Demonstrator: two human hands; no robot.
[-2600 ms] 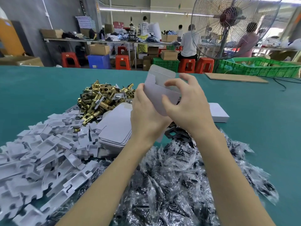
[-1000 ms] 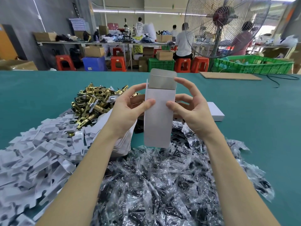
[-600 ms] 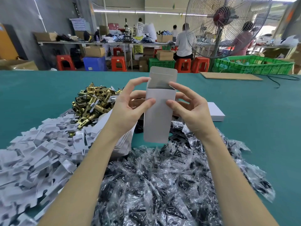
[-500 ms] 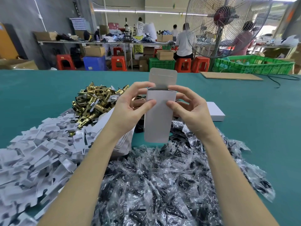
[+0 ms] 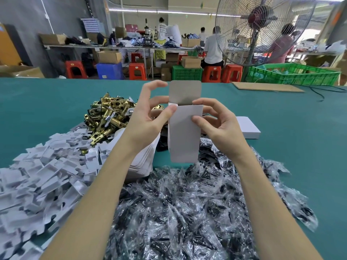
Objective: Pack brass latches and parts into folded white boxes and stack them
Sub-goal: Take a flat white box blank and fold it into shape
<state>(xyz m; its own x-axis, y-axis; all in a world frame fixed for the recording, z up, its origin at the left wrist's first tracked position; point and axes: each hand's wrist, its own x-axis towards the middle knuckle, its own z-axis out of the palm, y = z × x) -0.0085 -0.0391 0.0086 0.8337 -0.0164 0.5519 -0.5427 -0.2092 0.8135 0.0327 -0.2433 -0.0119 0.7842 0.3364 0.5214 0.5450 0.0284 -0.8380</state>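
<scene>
A teal cloth-covered table (image 5: 281,128) fills a busy workshop, with a large metal pedestal fan (image 5: 262,30) beyond its far edge. Above the table, the left hand (image 5: 148,121) and right hand (image 5: 219,126) pinch an upright folded white cardboard box (image 5: 185,136), thumbs on its front, top flap standing open; its inside is hidden. Left of the box lies a heap of brass latches (image 5: 107,117); below it, clear plastic bags of dark parts (image 5: 187,212).

Words on the white box (image 5: 185,132) I am holding: none, it is showing plain card.
Words on the closed white box (image 5: 248,126) on the table: none.
Words on the clear bags (image 5: 187,212): none I am able to read.
Signs far back in the room: too small and blurry.
</scene>
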